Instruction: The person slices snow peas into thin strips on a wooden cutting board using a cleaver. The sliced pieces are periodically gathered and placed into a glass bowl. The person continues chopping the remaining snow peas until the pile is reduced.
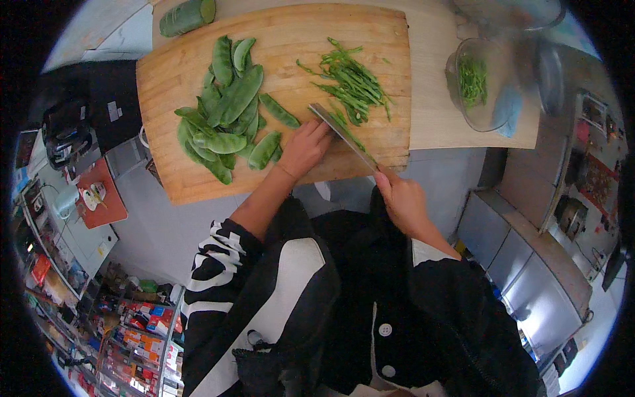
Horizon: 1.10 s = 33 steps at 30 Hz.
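My right hand (401, 198) grips the handle end of a kitchen knife (344, 137), whose blade slants across the front right of the wooden cutting board (278, 23). Against the blade's left side rest the bunched fingers of my left hand (307, 147); what lies beneath them is hidden. Thin green strips lie along the blade's other side. Beyond them is a loose heap of sliced green beans (354, 83). A pile of whole, broad flat bean pods (228, 112) covers the board's left half, with a single pod (279, 110) just beyond my left hand.
On the table (436, 119) to the right stands a clear glass bowl (489, 122) with green slices inside, beside a blue cloth (508, 111). A green cucumber-like vegetable (187, 18) lies behind the board. Packed shelves (135, 331) stand lower left, a low cabinet (522, 245) to the right.
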Motion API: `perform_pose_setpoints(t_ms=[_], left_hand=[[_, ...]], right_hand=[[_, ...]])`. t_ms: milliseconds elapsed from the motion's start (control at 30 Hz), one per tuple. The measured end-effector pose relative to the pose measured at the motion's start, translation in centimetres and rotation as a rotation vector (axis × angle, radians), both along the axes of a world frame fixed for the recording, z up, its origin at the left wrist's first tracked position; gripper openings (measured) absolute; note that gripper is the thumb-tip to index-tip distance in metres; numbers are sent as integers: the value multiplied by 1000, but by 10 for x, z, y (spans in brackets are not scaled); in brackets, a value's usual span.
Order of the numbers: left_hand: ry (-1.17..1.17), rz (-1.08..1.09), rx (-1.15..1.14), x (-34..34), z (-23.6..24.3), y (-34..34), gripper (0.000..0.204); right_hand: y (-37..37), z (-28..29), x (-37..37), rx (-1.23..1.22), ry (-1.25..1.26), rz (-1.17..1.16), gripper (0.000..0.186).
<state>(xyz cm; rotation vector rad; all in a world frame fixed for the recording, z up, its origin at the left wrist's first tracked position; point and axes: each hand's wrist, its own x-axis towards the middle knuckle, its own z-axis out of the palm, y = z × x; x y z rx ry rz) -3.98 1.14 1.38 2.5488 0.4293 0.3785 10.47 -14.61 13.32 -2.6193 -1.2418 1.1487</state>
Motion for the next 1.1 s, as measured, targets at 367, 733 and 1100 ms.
perform_pose_setpoints(t_ms=[367, 733, 1100], left_hand=[[-162, -36, 98, -1, -4, 2, 29], [-166, 17, 154, -4, -4, 1, 29], [-174, 9, 72, -5, -6, -1, 28]], right_hand=[[4, 2, 2, 19, 51, -22, 43], [9, 3, 8, 294, 82, 46, 40], [20, -24, 1, 305, 202, -182, 46]])
